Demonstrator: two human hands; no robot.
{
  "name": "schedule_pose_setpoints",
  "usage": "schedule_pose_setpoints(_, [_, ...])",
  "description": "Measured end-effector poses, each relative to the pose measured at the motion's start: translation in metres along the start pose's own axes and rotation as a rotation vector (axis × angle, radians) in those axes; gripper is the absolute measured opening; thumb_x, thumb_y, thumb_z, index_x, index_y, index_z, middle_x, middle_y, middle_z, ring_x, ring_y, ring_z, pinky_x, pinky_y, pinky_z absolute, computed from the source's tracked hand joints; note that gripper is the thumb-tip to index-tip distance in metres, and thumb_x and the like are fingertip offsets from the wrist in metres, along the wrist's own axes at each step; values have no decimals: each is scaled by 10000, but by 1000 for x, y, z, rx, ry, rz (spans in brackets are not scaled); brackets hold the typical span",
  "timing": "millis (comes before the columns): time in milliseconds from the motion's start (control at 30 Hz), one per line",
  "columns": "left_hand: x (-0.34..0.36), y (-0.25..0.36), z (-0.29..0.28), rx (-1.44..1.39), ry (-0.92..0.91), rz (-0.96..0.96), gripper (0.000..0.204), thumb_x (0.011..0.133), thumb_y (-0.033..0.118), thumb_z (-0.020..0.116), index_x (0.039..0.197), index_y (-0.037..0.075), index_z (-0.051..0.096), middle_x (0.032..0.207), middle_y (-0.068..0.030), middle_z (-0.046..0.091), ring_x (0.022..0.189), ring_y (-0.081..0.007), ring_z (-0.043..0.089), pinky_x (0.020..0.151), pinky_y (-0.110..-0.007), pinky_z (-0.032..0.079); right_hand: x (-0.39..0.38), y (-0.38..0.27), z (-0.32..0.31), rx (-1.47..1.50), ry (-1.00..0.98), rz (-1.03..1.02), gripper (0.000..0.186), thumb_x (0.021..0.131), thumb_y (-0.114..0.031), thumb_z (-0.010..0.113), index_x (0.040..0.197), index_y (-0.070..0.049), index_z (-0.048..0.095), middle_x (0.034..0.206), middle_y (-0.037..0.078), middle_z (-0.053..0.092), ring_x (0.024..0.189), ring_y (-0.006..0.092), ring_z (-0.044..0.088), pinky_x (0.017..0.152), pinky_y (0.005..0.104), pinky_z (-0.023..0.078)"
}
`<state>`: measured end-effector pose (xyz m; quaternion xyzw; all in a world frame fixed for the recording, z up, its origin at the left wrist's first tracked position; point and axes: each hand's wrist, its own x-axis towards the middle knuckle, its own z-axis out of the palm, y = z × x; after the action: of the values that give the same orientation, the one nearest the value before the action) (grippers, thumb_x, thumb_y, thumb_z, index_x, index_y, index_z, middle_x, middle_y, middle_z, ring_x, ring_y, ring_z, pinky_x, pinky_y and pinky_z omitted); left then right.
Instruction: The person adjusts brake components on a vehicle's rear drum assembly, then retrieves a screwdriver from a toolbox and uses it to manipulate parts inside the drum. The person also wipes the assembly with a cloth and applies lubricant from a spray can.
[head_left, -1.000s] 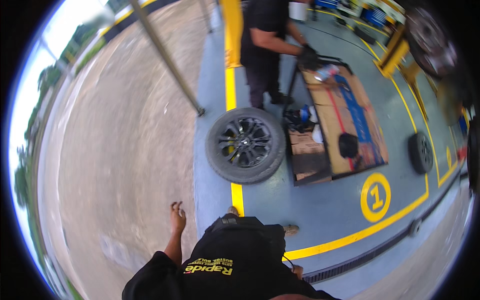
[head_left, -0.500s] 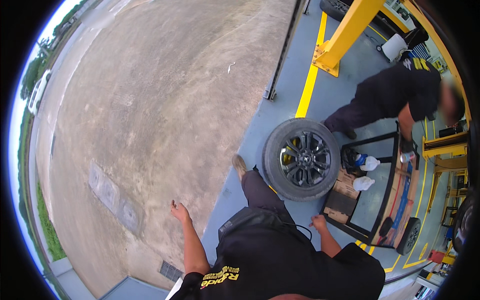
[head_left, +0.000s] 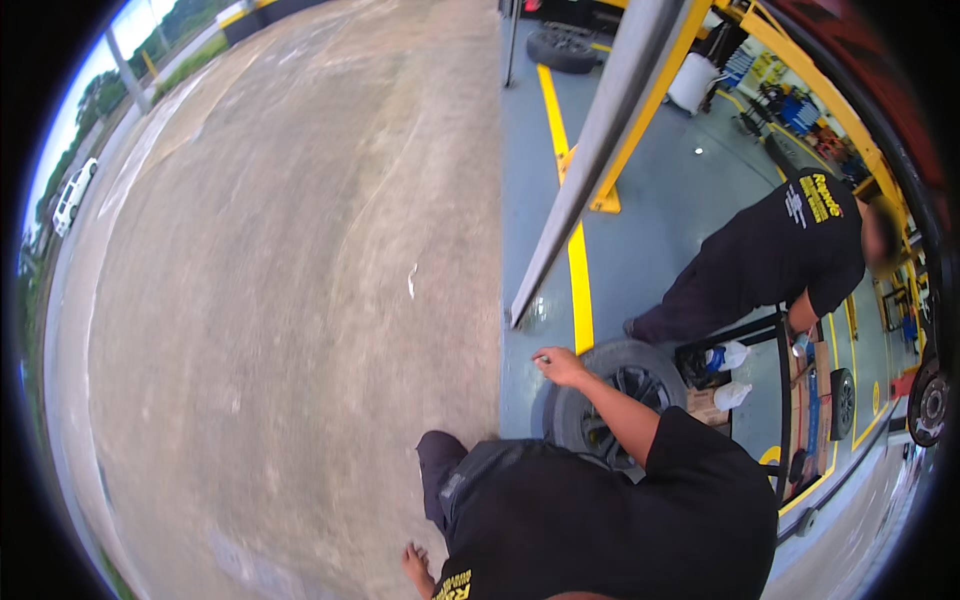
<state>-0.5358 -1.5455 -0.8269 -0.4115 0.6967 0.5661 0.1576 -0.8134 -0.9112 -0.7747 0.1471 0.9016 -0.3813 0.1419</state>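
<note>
My left hand (head_left: pixel 415 562) hangs low beside my left thigh, over the concrete, its fingers apart and nothing seen in it. My right hand (head_left: pixel 562 367) is stretched forward, fingers loosely bent and slightly parted, with no object visible in it. Below my right forearm a wheel with a black tyre (head_left: pixel 574 414) and dark spoked rim lies on the blue-grey floor, partly hidden by my arm and shirt. The hand appears in front of the tyre's far left edge; I cannot tell whether they touch.
A co-worker in dark clothes (head_left: pixel 770 245) bends over a black-framed cart (head_left: pixel 783 400) holding white jugs (head_left: pixel 732 395) and cardboard. A grey-and-yellow post (head_left: pixel 615 140) rises ahead. Another tyre (head_left: pixel 562 50) lies farther off. Concrete (head_left: pixel 280 300) spreads on the left.
My view has turned and I have stepped along the floor edge. The right hand has swung forward past the wheel, while the left has dropped back beside my body.
</note>
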Motion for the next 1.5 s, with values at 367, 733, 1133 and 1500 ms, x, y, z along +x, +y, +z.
schedule_pose_setpoints(367, [278,313,133,663,-88,43,293,989,246,615,940,-24,718,762,-150,690,713,-315,711,633,-481,526,235,28,22,-60,115,451,391,1031,-389,604,1014,-52,803,818,155,796,796,311,800,808,473,614])
schedule_pose_setpoints(733, [723,914,426,346,-15,689,308,1091,141,533,1279,3,734,861,-84,692,736,-165,658,687,-361,551,293,-68,14,195,19,830,453,940,-438,661,961,-12,813,1026,270,771,1005,469,750,860,560,575])
schedule_pose_setpoints(1133, [726,1134,851,962,-278,821,330,997,243,675,1262,80,784,945,-202,771,851,-344,747,794,-475,584,862,-4,-438,373,505,629,341,1056,-344,652,1208,-77,801,807,92,791,761,196,772,724,376,585])
schedule_pose_setpoints(1500, [726,1284,1142,1236,-237,282,398,972,283,652,1197,-19,782,1081,-318,768,1058,-494,739,940,-538,575,1279,79,-855,286,583,571,294,1054,-273,674,1233,-74,797,888,121,807,775,212,778,766,374,604])
